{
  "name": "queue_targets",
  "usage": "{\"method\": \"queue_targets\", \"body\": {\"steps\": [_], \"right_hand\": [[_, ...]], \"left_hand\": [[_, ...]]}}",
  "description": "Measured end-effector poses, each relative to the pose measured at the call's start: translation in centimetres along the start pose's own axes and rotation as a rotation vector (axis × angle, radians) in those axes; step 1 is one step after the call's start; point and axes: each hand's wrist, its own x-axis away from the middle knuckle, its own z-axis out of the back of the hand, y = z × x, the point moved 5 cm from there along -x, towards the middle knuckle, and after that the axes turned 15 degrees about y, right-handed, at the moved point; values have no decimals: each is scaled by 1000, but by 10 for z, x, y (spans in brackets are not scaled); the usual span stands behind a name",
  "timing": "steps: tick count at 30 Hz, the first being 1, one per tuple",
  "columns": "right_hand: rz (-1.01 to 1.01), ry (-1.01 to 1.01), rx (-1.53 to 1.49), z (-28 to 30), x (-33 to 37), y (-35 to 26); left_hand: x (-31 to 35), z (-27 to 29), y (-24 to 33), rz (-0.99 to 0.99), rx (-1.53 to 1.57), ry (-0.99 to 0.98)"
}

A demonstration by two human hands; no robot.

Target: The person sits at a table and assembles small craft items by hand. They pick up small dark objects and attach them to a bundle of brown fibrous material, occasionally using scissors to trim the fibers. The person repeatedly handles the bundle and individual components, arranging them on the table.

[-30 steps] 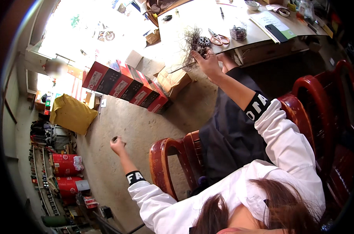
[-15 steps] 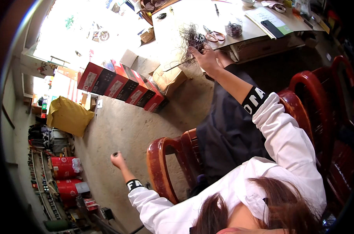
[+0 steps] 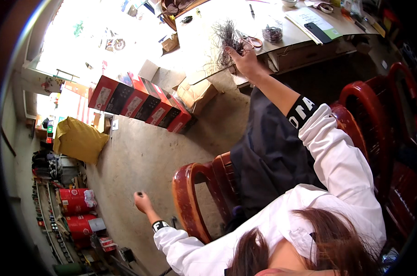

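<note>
At the near edge of the white table [image 3: 208, 20], my right hand [image 3: 246, 60] is closed on a loose, tangled bundle of thin dark wires [image 3: 226, 39], whose ends fan out over the tabletop. Just beyond that hand lie scissors [image 3: 254, 42] with orange-red handles, partly covered by the wires and fingers. A clear round tub [image 3: 272, 33] of dark coiled pieces stands to their right. Off to my left, low over the floor and apart from the table, my left hand [image 3: 142, 202] is curled up. Something small and dark shows at its fingers, too small to name.
Red-and-black boxes [image 3: 142, 102] stand in a row left of the table, beside an open cardboard carton [image 3: 197, 95]. A wooden chair [image 3: 192, 198] is close to my left side. A phone [image 3: 318, 32] rests on papers. A yellow sack [image 3: 79, 139] and red drums [image 3: 75, 201] line the left.
A round black-and-white toothed part seen by the right hand earlier no longer shows. The right hand has turned slightly with the wires. My left hand has moved slightly right and nearer.
</note>
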Motion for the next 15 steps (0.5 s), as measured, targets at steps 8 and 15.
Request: {"method": "queue_targets", "body": {"steps": [8,15], "right_hand": [[29,-122,94,16,-29,-15],[-13,-277,49,2,11,-64]], "left_hand": [[27,-27,-17,1109,980,-659],[42,-38,42,233,129,-1051]]}}
